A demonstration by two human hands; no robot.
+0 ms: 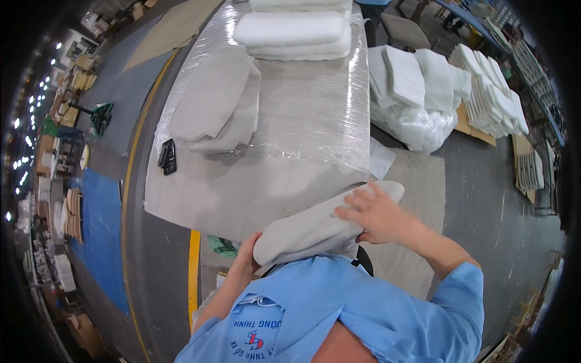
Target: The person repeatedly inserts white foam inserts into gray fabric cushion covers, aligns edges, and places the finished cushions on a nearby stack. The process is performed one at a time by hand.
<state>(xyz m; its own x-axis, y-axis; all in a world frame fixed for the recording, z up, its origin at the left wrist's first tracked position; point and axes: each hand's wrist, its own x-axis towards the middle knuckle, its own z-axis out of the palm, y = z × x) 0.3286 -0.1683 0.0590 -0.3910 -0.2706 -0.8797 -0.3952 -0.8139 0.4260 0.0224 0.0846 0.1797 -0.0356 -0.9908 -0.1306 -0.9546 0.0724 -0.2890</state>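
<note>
A light grey fabric-covered cushion [308,227] lies slantwise between my body and the near edge of the table, its right end farther off. My left hand [247,254] grips its left end, with some fingers hidden along the side. Over the right part, my right hand [373,212] rests with its fingers spread on the fabric, slightly blurred. Loose folds of cover hang along the side nearest me. Beyond the cushion, flat grey fabric pieces [212,97] are piled on the table. A small black object [167,157] sits at the table's left edge; its kind is unclear.
Clear plastic film covers much of the table [272,175]. White padding sheets [296,30] are stacked at its far end. To the right stand more white pads [405,75] above a bulging plastic bag [417,130]. A green pallet jack [100,118] stands far left.
</note>
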